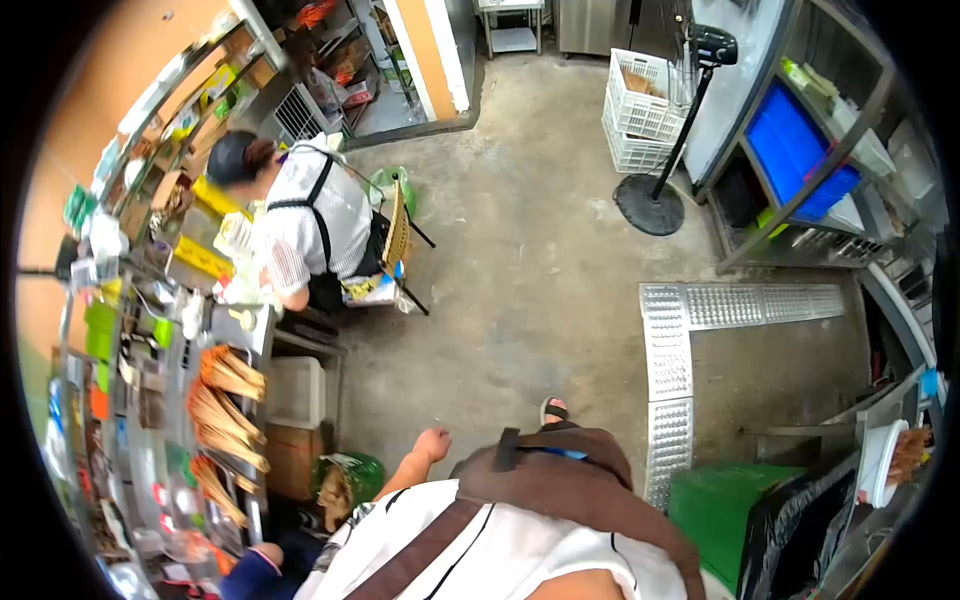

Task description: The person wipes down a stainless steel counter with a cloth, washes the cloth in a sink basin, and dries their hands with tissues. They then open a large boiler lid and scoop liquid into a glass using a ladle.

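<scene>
My left hand [432, 443] hangs in front of my body on the left, its fingers curled, with nothing visible in it. Below it is a green bag [362, 468], the closest thing to that hand, though the two are apart. My right hand is out of view; only part of a bare arm [578, 586] shows at the bottom edge. A brown apron [560, 472] covers my front, over a white shirt. One sandalled foot [553, 408] shows on the concrete floor.
A person [325, 210] sits on a chair [398, 235] at the left counter. Bundles of thin sticks [225, 410] lie on it. Another person's dark blue sleeve [268, 572] is at lower left. White crates [645, 100], a black stand [652, 203], metal grates [668, 350] and a green bin [715, 515] are rightward.
</scene>
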Available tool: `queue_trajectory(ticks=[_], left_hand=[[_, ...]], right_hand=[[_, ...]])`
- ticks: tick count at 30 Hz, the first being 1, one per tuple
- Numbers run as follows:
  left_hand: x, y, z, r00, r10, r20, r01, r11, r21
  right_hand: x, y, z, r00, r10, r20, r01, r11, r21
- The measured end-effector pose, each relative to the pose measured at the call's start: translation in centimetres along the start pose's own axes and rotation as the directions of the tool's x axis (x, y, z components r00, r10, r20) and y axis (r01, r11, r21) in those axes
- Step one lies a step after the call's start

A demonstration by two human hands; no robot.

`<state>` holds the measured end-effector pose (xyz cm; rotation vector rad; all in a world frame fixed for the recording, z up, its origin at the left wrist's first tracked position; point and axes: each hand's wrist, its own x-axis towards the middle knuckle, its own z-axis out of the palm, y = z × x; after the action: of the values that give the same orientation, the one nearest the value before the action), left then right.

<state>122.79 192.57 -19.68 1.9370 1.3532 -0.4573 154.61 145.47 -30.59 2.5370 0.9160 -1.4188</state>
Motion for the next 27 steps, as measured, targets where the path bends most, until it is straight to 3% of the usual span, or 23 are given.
queue_trajectory(ticks=[1,2,3,4,5,6,8,9,10,11,12,13,14,15,16,17,19,20,22,25,27], left_hand=[[0.8,-1.5,-1.9,0.969,0.196,0.149,-0.232,0.931,0.281],[2.5,-1.4,-4.0,0.88,0.334,0.339,-0.467,0.739,0.485],[1.9,2.1,-7.7,0.976,0.123,0.18,-0.123,0.992,-0.013],[0.4,6.5,-12.2,0.974,-0.156,0.164,0.221,0.811,-0.541],[1.5,7.9,-14.8,0.983,-0.141,0.113,0.178,0.639,-0.749],[1.9,11.9,-18.8,0.998,-0.062,-0.013,0.017,0.468,-0.884],[3.9,18.8,-26.1,0.953,0.071,-0.295,-0.302,0.148,-0.942],[4.7,22.8,-30.5,0.863,0.218,-0.456,-0.462,-0.025,-0.887],[5.6,26.7,-34.6,0.725,0.313,-0.614,-0.583,-0.197,-0.788],[7.1,27.4,-38.0,0.623,0.421,-0.66,-0.573,-0.329,-0.751],[7.7,30.6,-41.7,0.419,0.489,-0.765,-0.563,-0.521,-0.641],[9.5,33.9,-45.0,0.101,0.525,-0.845,-0.509,-0.702,-0.498],[10.5,38.1,-48.4,-0.003,0.463,-0.886,-0.463,-0.786,-0.409],[12.0,41.8,-51.4,-0.055,0.459,-0.887,-0.411,-0.82,-0.399],[13.5,45.6,-54.4,-0.107,0.454,-0.885,-0.355,-0.848,-0.392],[14.9,49.3,-57.4,-0.159,0.448,-0.88,-0.297,-0.872,-0.39],[19.3,53.4,-61.5,-0.215,0.538,-0.815,-0.212,-0.84,-0.499],[22.0,54.9,-63.1,-0.222,0.6,-0.768,-0.175,-0.8,-0.574],[28.2,57.3,-65.3,-0.227,0.717,-0.659,-0.14,-0.694,-0.706],[36.9,61.5,-67.5,-0.261,0.82,-0.509,-0.141,-0.554,-0.82],[42.5,64.9,-69.3,-0.252,0.843,-0.475,-0.152,-0.52,-0.841]], right_hand=[[4.2,-0.4,-4.3,0.993,-0.111,-0.027,0.106,0.982,-0.156],[8.5,-1.4,-9.6,0.976,-0.195,-0.095,0.162,0.946,-0.281],[12.7,-3.0,-15.6,0.95,-0.236,-0.205,0.161,0.931,-0.327],[14.8,-6.9,-23.5,0.896,-0.004,-0.443,0.018,1.0,0.025],[18.1,-9.5,-30.6,0.82,-0.074,-0.567,0.108,0.994,0.026],[22.1,-11.6,-36.9,0.821,0.024,-0.571,0.187,0.933,0.307],[25.8,-18.0,-49.2,0.756,-0.051,-0.653,0.33,0.891,0.313],[26.7,-21.4,-54.3,0.725,-0.057,-0.687,0.321,0.91,0.263],[27.8,-24.5,-58.1,0.726,-0.026,-0.687,0.391,0.838,0.381],[29.7,-26.1,-59.6,0.723,-0.016,-0.691,0.387,0.837,0.386],[31.7,-28.1,-61.3,0.719,0.002,-0.695,0.421,0.794,0.438],[33.7,-29.3,-62.9,0.717,0.015,-0.697,0.451,0.753,0.48],[37.1,-28.6,-62.1,0.688,-0.065,-0.722,0.409,0.857,0.313],[39.6,-27.2,-60.8,0.67,-0.152,-0.727,0.353,0.926,0.131],[37.8,-29.0,-61.4,0.863,-0.124,-0.49,0.266,0.936,0.23],[38.1,-28.8,-60.9,0.926,-0.19,-0.325,0.249,0.957,0.149],[37.0,-29.3,-60.1,0.984,-0.129,-0.121,0.136,0.99,0.047],[36.7,-29.0,-60.2,0.977,-0.211,-0.02,0.204,0.965,-0.167],[36.5,-28.8,-59.7,0.986,0.072,0.148,-0.056,0.993,-0.105],[43.3,-27.2,-60.3,0.983,0.171,0.063,-0.173,0.985,0.023],[49.1,-27.5,-62.8,0.99,0.138,0.025,-0.139,0.989,0.058]])
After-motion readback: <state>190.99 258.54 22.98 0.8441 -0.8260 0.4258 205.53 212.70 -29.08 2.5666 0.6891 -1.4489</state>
